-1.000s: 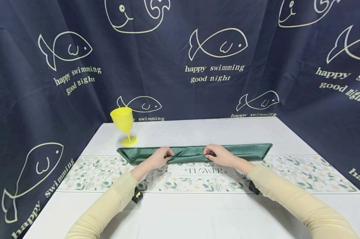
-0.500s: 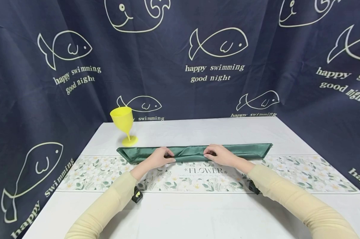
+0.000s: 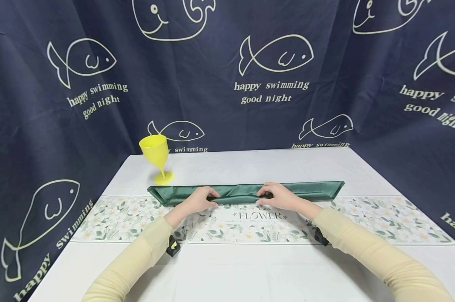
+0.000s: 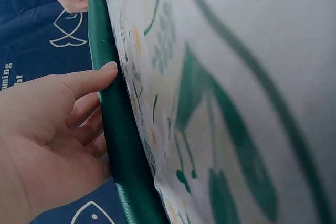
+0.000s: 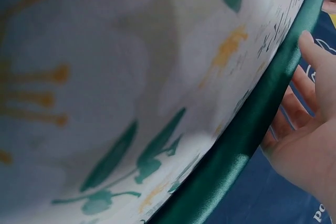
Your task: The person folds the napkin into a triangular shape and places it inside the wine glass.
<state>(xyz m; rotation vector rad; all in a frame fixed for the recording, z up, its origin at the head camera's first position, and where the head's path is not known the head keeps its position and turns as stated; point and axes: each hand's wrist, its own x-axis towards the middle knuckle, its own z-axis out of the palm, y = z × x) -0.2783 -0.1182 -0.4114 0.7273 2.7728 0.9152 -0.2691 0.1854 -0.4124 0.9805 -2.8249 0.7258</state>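
Note:
A dark green satin cloth (image 3: 314, 190), folded into a long narrow strip with slanted ends, lies across the table. My left hand (image 3: 199, 199) is at the strip left of its middle, fingertips on top and thumb apart from them at the near edge. Right of the middle, my right hand (image 3: 282, 197) has a similar pose, with a gap between thumb and fingers. In the left wrist view the thumb (image 4: 97, 80) lies against the green edge. The right wrist view shows the right thumb tip at the cloth (image 5: 252, 135), with the other fingers loosely extended behind it.
A yellow plastic goblet (image 3: 155, 152) stands upright at the back left, close behind the cloth's left end. The white table cover (image 3: 246, 268) carries a floral band printed FLOWER (image 3: 260, 216). A navy fish-print curtain (image 3: 219, 84) encloses the back and sides.
Both thumbs have moved down and away from the fingertips, the left one first, then the right, so both hands are wider. Cloth strip and goblet look unmoved.

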